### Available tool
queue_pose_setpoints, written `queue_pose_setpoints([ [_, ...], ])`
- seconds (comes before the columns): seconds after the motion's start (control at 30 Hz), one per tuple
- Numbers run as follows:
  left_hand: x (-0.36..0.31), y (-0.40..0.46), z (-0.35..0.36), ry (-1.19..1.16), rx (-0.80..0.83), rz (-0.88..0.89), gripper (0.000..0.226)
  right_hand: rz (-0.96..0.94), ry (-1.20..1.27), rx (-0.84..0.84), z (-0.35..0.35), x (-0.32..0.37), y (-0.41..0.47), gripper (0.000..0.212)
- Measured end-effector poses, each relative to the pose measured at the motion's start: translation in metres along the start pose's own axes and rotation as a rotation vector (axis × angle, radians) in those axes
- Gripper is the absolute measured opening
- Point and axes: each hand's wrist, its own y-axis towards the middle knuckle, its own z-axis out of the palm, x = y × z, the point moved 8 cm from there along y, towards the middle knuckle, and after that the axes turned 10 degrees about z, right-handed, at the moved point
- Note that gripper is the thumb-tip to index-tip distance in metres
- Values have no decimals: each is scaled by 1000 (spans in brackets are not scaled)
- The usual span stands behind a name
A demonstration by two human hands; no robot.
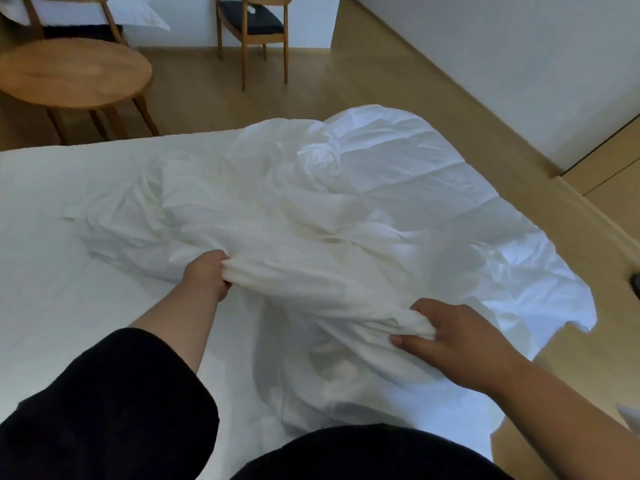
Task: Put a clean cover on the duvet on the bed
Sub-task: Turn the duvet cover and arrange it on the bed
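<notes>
Both hands grip bunched cover — crumpled white cotton.

My left hand and right hand each grip bunched white cover over the duvet on the bed.

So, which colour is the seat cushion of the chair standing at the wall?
Dark, near black or navy, on a light wooden chair; seen in the head view.

Left chair and right chair cut off at top edge. Dark object at right edge unidentifiable. Left hand fingertips buried in cover folds.
</notes>
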Motion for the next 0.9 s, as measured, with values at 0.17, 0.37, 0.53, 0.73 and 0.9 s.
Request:
queue_pose_setpoints([
  [0.17, -56, -3, 20, 235, -177, 227, 49, 78, -20, -58, -29, -39, 30, 24],
  [0.37, -57, -79, 111, 294, 121, 453, 29, 263, 115, -266, -120, -143, 45, 7],
  [0.53, -32, -122, 176, 718, 446, 696, 41, 488, 115, -330, -155, -256, 70, 10],
  [0.73, 9, -83, 170, 1346, 527, 794, 80, 617, -129, -264, -123, -303, 139, 32],
  [0.9, 48, -60, 175, 1418, 623, 709, 82, 468, -393, -354, -73, -229, 182, 68],
])
